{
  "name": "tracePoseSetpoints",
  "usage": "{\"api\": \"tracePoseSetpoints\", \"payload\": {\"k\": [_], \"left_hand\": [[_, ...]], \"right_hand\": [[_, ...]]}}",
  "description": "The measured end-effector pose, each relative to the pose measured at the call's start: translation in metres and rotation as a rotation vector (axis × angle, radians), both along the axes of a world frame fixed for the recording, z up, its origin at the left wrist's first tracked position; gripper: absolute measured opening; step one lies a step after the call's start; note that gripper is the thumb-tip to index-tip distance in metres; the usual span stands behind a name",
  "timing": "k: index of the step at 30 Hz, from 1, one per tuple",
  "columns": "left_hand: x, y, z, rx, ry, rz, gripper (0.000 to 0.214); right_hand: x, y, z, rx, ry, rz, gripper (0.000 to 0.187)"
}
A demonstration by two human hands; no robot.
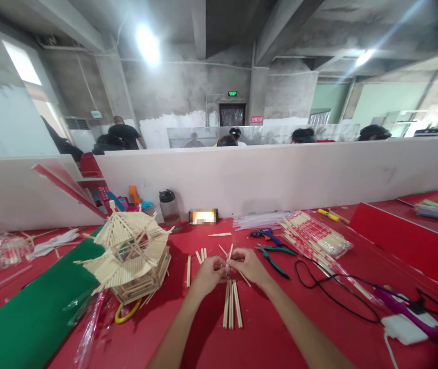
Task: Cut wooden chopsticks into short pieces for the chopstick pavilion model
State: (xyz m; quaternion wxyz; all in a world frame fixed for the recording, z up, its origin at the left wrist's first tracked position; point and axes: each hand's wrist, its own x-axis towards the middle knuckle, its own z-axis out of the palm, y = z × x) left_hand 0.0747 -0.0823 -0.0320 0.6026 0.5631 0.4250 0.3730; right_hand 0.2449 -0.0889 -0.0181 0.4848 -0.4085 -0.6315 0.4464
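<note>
My left hand (211, 274) and my right hand (250, 266) meet over the red table, fingertips pinched close together. Between my right fingers a thin wooden stick (231, 250) points up. Another slim stick (246, 279) slants out below that hand. What my left fingers grip is hidden. Just below both hands lies a row of several pale wooden sticks (230, 312). More short sticks (202, 254) lie beyond my left hand, and one (188, 270) is farther left. A pagoda-like model (134, 251) built of such sticks stands to the left.
Green-handled pliers (276, 261) and a blue glue gun (267, 234) lie right of my hands, near bagged sticks (316, 233). A black cable (318, 284) loops towards a white adapter (405, 328). Behind stand a bottle (169, 207), a phone (203, 216) and a white partition (261, 174); people sit beyond.
</note>
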Motion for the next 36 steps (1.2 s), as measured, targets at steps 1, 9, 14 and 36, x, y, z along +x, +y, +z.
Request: {"api": "tracePoseSetpoints", "payload": {"k": [1,9,14,36], "left_hand": [[0.000,0.000,-0.001,0.000,0.002,-0.006,0.034],[0.001,-0.003,0.005,-0.027,0.023,0.014,0.036],[0.002,-0.004,0.006,-0.032,0.039,-0.004,0.033],[0.000,-0.001,0.015,-0.075,-0.056,0.072,0.038]], "right_hand": [[0.000,0.000,0.000,0.011,-0.019,0.003,0.018],[0.003,0.003,-0.006,0.018,-0.016,0.030,0.016],[0.003,0.001,-0.003,0.000,-0.011,0.036,0.017],[0.006,0.004,-0.002,-0.048,0.090,-0.098,0.030]]}}
